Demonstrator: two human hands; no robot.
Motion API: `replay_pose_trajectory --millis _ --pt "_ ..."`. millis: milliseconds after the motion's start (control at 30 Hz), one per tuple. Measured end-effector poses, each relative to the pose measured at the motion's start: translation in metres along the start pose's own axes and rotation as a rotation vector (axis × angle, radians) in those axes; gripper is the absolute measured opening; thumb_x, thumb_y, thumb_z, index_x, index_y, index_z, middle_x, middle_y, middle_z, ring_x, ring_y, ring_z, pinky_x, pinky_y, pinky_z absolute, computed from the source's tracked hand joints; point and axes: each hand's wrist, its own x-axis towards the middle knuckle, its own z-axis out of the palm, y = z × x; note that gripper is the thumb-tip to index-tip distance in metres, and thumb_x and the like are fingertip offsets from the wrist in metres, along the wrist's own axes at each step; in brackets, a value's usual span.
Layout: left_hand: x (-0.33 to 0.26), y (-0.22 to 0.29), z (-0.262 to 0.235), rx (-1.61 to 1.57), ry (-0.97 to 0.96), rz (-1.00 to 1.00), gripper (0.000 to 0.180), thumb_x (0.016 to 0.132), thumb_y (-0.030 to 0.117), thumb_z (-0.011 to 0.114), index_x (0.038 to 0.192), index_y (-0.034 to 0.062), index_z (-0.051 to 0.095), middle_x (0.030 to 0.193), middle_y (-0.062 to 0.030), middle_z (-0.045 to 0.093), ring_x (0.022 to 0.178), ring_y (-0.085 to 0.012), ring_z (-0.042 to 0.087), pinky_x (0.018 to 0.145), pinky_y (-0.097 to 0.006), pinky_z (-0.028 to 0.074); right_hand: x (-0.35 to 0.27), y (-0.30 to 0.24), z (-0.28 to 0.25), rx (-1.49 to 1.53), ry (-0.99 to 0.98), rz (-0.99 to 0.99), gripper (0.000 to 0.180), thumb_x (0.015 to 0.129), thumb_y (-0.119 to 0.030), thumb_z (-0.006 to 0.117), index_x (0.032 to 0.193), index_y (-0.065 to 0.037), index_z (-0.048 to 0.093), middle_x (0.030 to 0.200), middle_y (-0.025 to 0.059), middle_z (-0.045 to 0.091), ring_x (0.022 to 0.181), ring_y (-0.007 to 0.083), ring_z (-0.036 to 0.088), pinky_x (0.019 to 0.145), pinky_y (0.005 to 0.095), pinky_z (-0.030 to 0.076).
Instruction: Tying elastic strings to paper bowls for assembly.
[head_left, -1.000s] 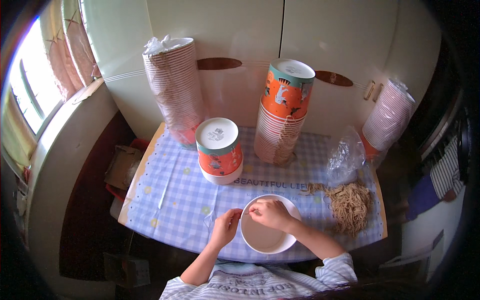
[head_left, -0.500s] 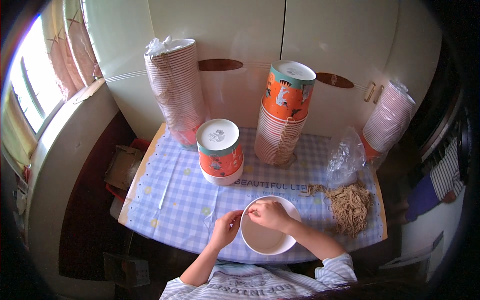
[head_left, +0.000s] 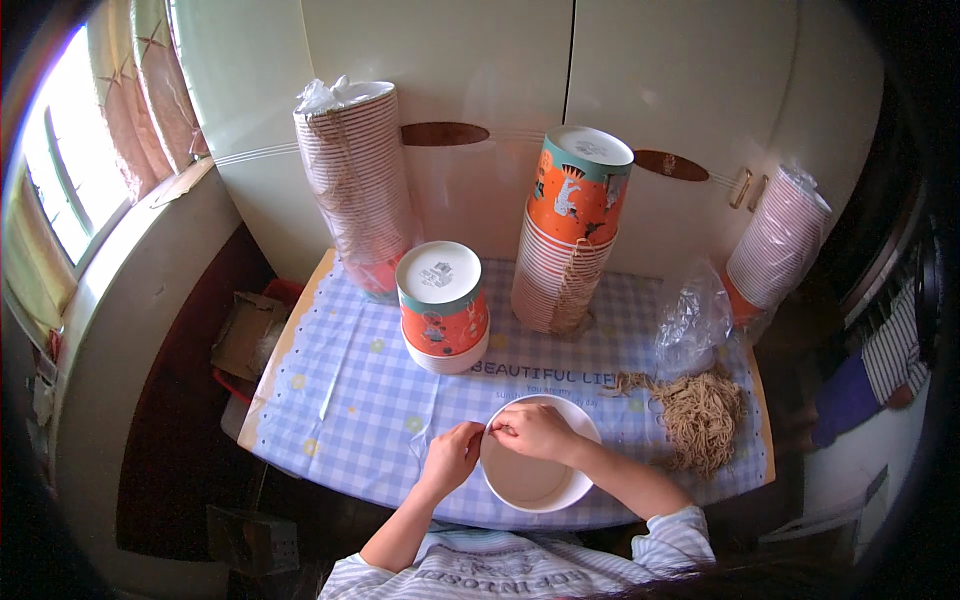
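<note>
In front of me a white paper bucket (head_left: 532, 482) stands with its open mouth up, its bare inside showing. At its left rim my left hand (head_left: 454, 456) is closed in a pinch from outside. My right hand (head_left: 537, 431) reaches over the mouth, fingers pinched together just inside that same rim. Both sets of fingertips nearly meet there; what lies between them is too small to make out. To the right on the table is a tangled heap of tan cords (head_left: 703, 420). Beyond the bucket, a short upside-down stack of orange paper buckets (head_left: 445, 325) stands.
A checked tablecloth (head_left: 345, 400) covers the table. Tall bucket stacks stand at the back: a plastic-wrapped one (head_left: 355, 180) left, an orange-topped one (head_left: 570, 230) in the middle, another wrapped one (head_left: 775, 235) right. A clear plastic bag (head_left: 693, 325) lies behind the cords. Another person (head_left: 880, 370) is at far right.
My left fingertips have come up against the rim, closer to my right fingertips. The right hand has shifted slightly left, still pinched. The bucket stays in place.
</note>
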Motion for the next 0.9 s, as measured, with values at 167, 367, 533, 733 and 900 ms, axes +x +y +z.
replay_pose_trajectory --millis 167,367,533,733,900 --pt "-0.010 -0.001 -0.006 0.130 0.000 -0.012 0.013 0.075 0.001 0.053 0.088 0.0023 0.054 0.075 -0.0150 0.060 0.068 -0.0305 0.060 0.060 -0.037 0.047 0.010 -0.002 -0.002 -0.022 -0.111 -0.095 0.016 0.076 -0.019 0.054 0.082 -0.008 0.064 0.084 0.0088 0.062 0.077 0.0265 0.061 0.069 0.0373 0.049" --pt "-0.022 0.001 -0.011 0.159 0.018 -0.001 0.011 0.078 0.009 0.054 0.087 0.0048 0.051 0.075 -0.0135 0.057 0.064 -0.0333 0.057 0.056 -0.042 0.046 0.021 -0.011 -0.003 -0.109 -0.204 -0.211 0.012 0.075 -0.017 0.056 0.079 -0.007 0.062 0.079 0.0069 0.062 0.074 0.0254 0.061 0.065 0.0362 0.049" --pt "-0.026 0.004 -0.015 0.136 -0.002 0.052 0.012 0.075 0.004 0.056 0.087 0.0034 0.052 0.080 -0.0134 0.058 0.071 -0.0309 0.058 0.060 -0.038 0.046 0.015 -0.015 -0.006 -0.138 -0.157 -0.229 0.017 0.075 -0.019 0.056 0.088 -0.008 0.060 0.085 0.0074 0.060 0.071 0.0246 0.060 0.065 0.0359 0.049" --pt "-0.030 0.006 -0.034 -0.094 0.012 -0.069 0.007 0.074 0.000 0.053 0.081 0.0004 0.052 0.089 -0.0137 0.058 0.087 -0.0265 0.057 0.074 -0.032 0.045 -0.006 -0.009 -0.017 0.228 -0.054 -0.036 0.020 0.077 -0.012 0.059 0.096 -0.005 0.058 0.087 0.0077 0.060 0.072 0.0152 0.060 0.065 0.0291 0.049" --pt "-0.036 -0.009 -0.037 -0.642 -0.031 -0.073 0.007 0.074 -0.001 0.048 0.078 0.0023 0.053 0.099 -0.0122 0.059 0.107 -0.0260 0.050 0.090 -0.035 0.037 -0.029 -0.013 -0.017 0.860 -0.145 0.192 0.022 0.082 -0.010 0.055 0.103 -0.002 0.053 0.098 0.0069 0.057 0.090 0.0136 0.056 0.081 0.0265 0.045"
